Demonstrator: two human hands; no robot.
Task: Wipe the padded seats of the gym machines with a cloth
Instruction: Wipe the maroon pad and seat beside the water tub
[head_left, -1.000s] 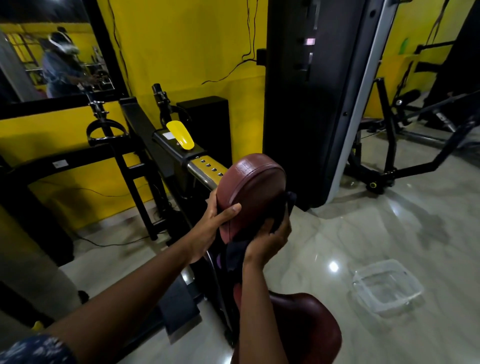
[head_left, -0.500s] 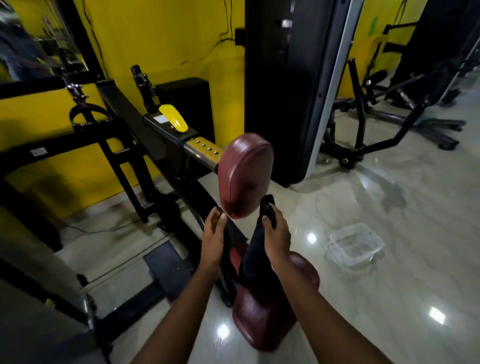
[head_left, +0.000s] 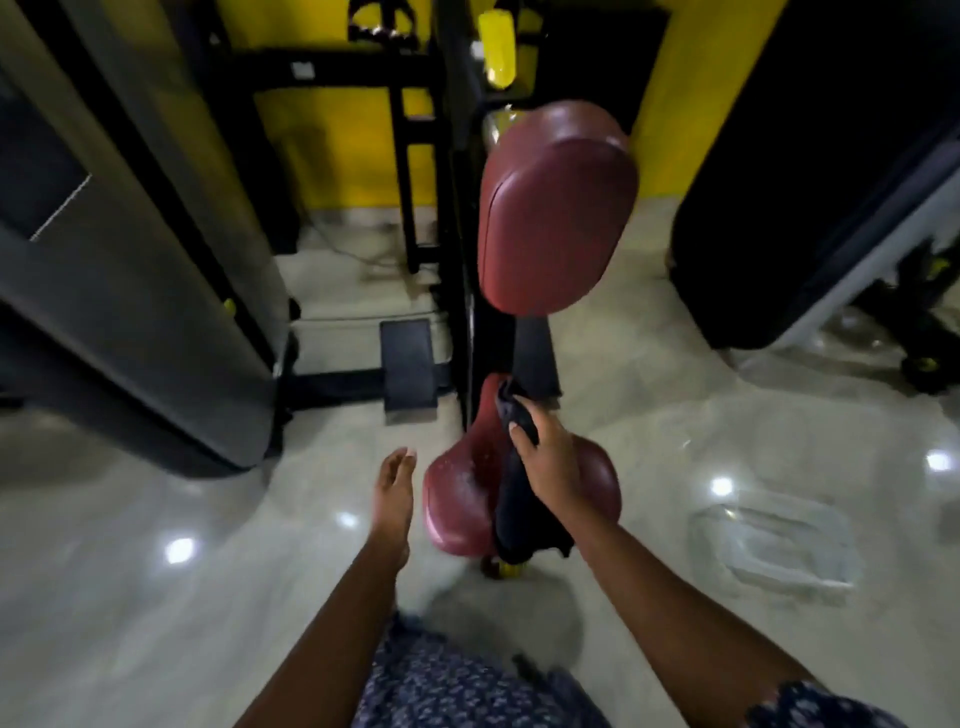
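A maroon padded seat (head_left: 457, 499) sits low in the middle of the head view, with a maroon chest pad (head_left: 556, 208) upright above it on a black frame. My right hand (head_left: 550, 457) grips a dark cloth (head_left: 514, 514) that hangs down over the seat's middle. My left hand (head_left: 395, 493) hovers flat and empty just left of the seat, fingers together, not touching it.
A clear plastic tub (head_left: 774, 551) lies on the glossy tiled floor to the right. A grey weight-stack shroud (head_left: 130, 249) stands at the left and a black one (head_left: 810, 171) at the right. A black footplate (head_left: 408, 364) lies behind the seat.
Both hands dropped from the chest pad down to the seat. My left hand let go of the pad. The view swung to face the machine head-on and tilted downward.
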